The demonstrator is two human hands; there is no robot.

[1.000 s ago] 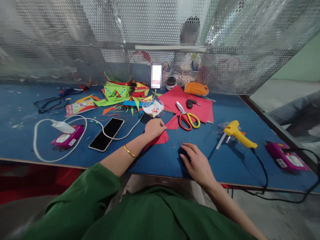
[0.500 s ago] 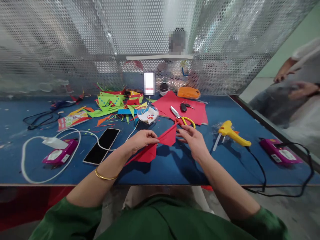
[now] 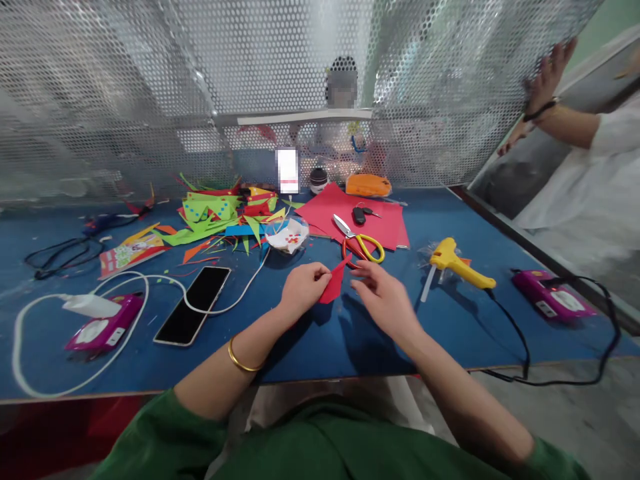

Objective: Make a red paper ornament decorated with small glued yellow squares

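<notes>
A folded piece of red paper point(image 3: 332, 285) is pinched by my left hand point(image 3: 305, 289), which wears a gold bangle at the wrist. Part of the paper is hidden behind that hand. My right hand point(image 3: 383, 297) is just right of the paper's pointed tip, fingers apart and slightly curled, with no object visible in them. Scissors point(image 3: 358, 239) with yellow and red-orange handles lie open just beyond the paper. Behind them are flat red sheets point(image 3: 320, 212) with a car key point(image 3: 359, 215) on top.
To the right lie a yellow glue gun point(image 3: 463, 265) and a purple power unit point(image 3: 550, 293) with a black cord. On the left are a phone point(image 3: 194, 305), a looping white cable, another purple unit point(image 3: 107, 325) and coloured scraps point(image 3: 210, 212). A person's arm point(image 3: 565, 123) shows at right.
My left hand has shifted right and turned, hiding more of the red paper. My right hand stays beside it. The person at right has raised a hand to the mesh. The camera view has shifted slightly.
</notes>
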